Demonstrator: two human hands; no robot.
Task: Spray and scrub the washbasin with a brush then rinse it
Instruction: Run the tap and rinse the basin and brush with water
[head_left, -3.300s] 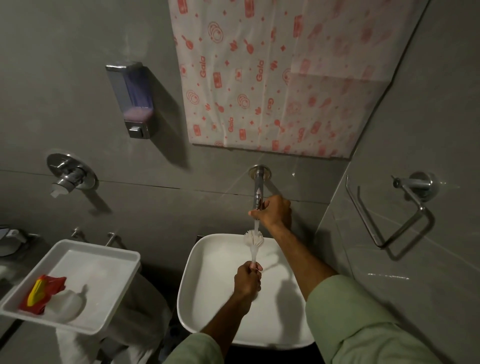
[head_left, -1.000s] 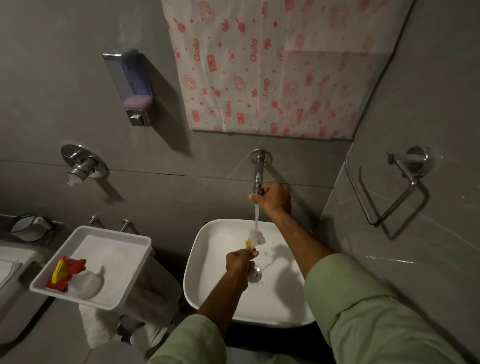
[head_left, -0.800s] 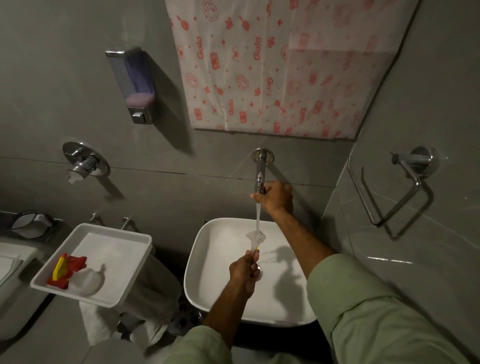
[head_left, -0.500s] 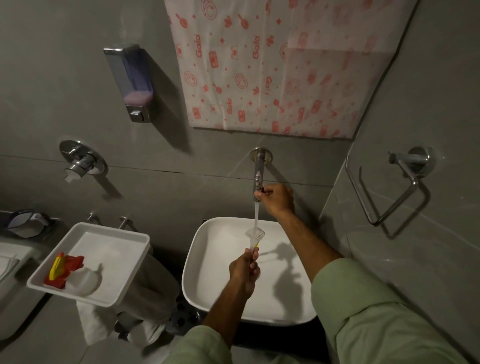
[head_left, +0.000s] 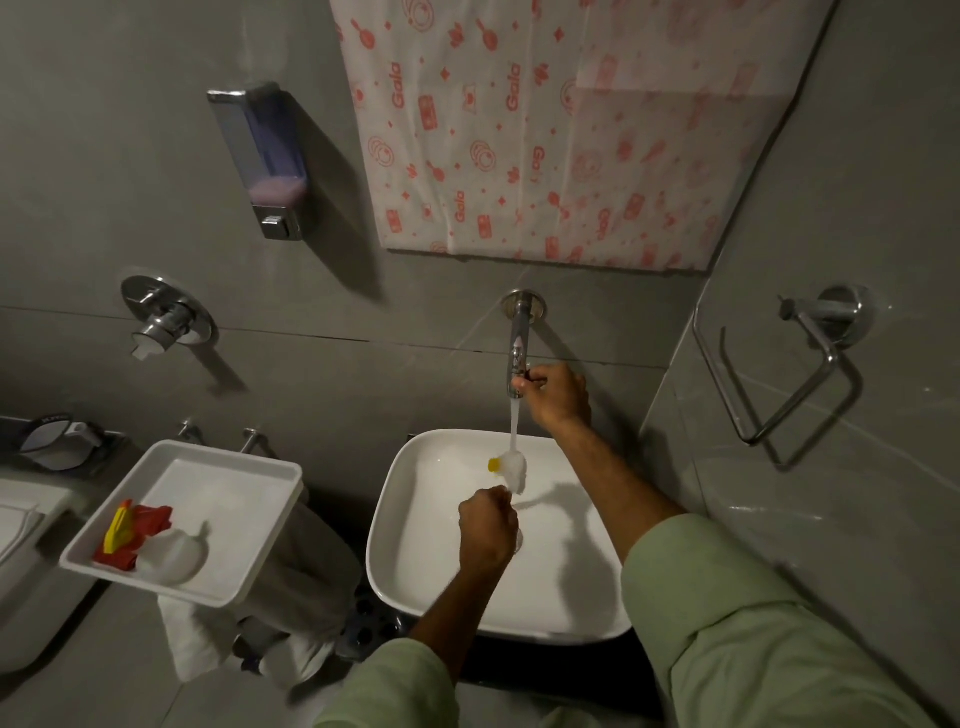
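The white square washbasin (head_left: 410, 571) sits below a chrome wall tap (head_left: 519, 332) from which a thin stream of water runs. My left hand (head_left: 485, 530) is shut on the handle of a small brush (head_left: 511, 467) with white bristles and a yellow part, holding its head in the stream over the basin. My right hand (head_left: 556, 395) grips the tap's knob near the spout end. The brush handle is mostly hidden in my fist.
A white tray (head_left: 249, 577) left of the basin holds a red and yellow item (head_left: 130, 532) and a white round thing. A soap dispenser (head_left: 265, 161) and a wall valve (head_left: 163, 319) are on the grey wall. A towel ring (head_left: 795, 369) hangs at right.
The brush head has turned under the water, showing its yellow part again. My left hand shifted slightly; my right hand stays on the tap. The water keeps running.
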